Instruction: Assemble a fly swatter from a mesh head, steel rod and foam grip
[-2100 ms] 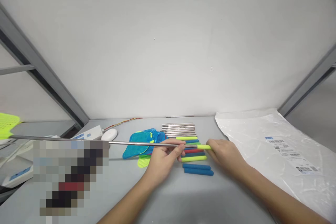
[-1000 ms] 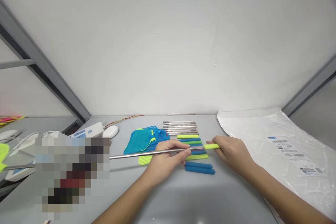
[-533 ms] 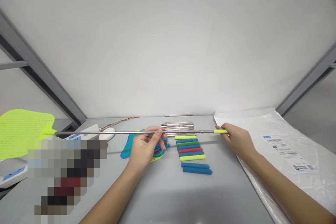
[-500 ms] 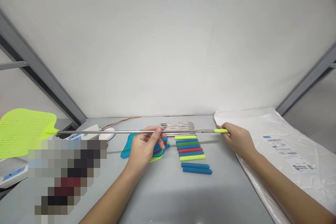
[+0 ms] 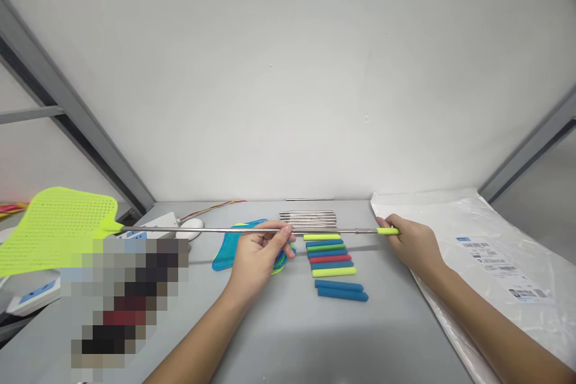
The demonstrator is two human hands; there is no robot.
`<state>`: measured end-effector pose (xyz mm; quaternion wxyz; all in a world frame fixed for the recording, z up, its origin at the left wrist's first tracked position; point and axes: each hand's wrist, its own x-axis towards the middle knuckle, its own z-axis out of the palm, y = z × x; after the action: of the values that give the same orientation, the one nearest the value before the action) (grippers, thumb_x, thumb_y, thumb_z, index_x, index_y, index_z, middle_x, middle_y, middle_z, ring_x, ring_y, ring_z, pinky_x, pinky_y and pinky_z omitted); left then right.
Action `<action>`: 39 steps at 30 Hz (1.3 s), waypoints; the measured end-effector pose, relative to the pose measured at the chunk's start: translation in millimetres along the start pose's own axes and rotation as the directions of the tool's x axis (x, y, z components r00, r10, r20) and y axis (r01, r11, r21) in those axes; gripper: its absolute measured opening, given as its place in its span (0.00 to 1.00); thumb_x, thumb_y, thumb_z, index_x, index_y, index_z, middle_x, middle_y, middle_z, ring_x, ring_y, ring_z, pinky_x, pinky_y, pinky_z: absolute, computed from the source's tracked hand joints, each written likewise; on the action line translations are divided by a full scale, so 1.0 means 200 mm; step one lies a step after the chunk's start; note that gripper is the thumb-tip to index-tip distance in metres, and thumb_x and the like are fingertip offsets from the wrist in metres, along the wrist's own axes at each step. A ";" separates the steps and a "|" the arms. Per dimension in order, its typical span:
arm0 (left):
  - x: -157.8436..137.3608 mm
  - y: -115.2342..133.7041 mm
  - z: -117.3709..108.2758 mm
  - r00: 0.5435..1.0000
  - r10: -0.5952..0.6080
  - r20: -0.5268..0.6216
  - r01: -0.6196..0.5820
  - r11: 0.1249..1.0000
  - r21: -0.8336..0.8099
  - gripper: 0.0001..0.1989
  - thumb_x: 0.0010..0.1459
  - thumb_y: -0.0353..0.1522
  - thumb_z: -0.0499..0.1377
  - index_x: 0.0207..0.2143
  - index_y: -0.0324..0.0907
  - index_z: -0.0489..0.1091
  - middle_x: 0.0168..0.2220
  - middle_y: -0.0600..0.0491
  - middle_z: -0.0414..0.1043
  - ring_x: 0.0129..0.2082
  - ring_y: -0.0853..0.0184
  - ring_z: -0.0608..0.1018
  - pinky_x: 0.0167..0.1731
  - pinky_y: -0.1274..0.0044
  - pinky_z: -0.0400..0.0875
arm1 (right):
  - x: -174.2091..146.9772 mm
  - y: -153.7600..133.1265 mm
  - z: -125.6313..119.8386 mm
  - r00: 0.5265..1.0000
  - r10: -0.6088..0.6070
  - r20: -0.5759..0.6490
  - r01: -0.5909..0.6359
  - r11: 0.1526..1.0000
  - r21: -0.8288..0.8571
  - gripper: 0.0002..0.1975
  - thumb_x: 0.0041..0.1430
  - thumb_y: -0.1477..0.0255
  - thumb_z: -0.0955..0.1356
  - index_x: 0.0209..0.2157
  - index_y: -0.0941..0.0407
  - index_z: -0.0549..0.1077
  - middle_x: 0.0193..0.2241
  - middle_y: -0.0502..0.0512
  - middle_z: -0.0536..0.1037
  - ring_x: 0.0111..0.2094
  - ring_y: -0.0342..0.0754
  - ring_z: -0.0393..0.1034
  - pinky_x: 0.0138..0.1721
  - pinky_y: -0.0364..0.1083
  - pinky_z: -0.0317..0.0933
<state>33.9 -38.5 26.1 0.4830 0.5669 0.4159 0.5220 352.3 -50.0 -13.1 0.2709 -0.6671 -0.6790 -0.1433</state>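
A fly swatter with a yellow-green perforated head (image 5: 67, 225) and a thin extended metal rod (image 5: 189, 230) stretches sideways above the table. My left hand (image 5: 261, 252) pinches the rod near its middle, thumb on the near side. At the other end, my right hand (image 5: 414, 243) is closed round the yellow-green grip (image 5: 387, 231). Beneath the rod lie blue and yellow-green swatter heads (image 5: 227, 247), partly hidden by my left hand. A row of coloured handle sleeves (image 5: 330, 258), blue, green, red and yellow-green, lies between my hands. Several metal rods (image 5: 310, 216) rest behind them.
Two blue sleeves (image 5: 342, 291) lie apart in front. A white plastic package (image 5: 427, 207) with a printed label covers the right side. Power strips (image 5: 157, 223), a white round object (image 5: 191, 227) and coloured wires (image 5: 211, 209) are at left. One area at left is pixelated.
The whole view has shifted slightly, so things appear a little further right. The swatter head shows more fully at left. Both hands keep their hold on the swatter.
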 end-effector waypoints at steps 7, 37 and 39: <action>0.00 -0.02 0.00 1.000 -0.013 0.011 0.013 0.999 -0.037 0.13 0.56 0.40 0.63 0.35 0.39 0.73 0.24 0.54 0.76 0.23 0.69 0.77 0.31 0.76 0.71 | -0.02 -0.02 0.00 0.998 -0.034 -0.045 0.032 0.998 -0.051 0.23 0.66 0.57 0.58 0.20 0.53 0.62 0.11 0.45 0.59 0.14 0.41 0.51 0.20 0.43 0.38; -0.09 -0.09 0.12 0.968 -0.054 0.246 0.062 0.998 -0.024 0.12 0.59 0.41 0.61 0.37 0.41 0.74 0.27 0.53 0.77 0.23 0.69 0.77 0.31 0.75 0.72 | -0.13 -0.29 -0.05 0.956 -0.292 0.029 0.285 0.947 0.147 0.14 0.63 0.69 0.60 0.23 0.54 0.63 0.15 0.45 0.66 0.16 0.39 0.55 0.20 0.42 0.41; -0.08 -0.08 0.10 0.973 -0.032 0.230 0.033 0.999 0.002 0.14 0.60 0.42 0.59 0.37 0.41 0.74 0.25 0.52 0.76 0.24 0.68 0.77 0.32 0.75 0.71 | -0.12 -0.27 -0.05 0.959 -0.281 0.033 0.274 0.952 0.135 0.17 0.65 0.65 0.60 0.22 0.54 0.62 0.15 0.45 0.65 0.16 0.39 0.54 0.20 0.42 0.40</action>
<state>51.8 -52.9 7.8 0.5371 0.6162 0.3656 0.4451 300.0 -78.3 -9.8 0.2727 -0.5496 -0.7807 -0.1184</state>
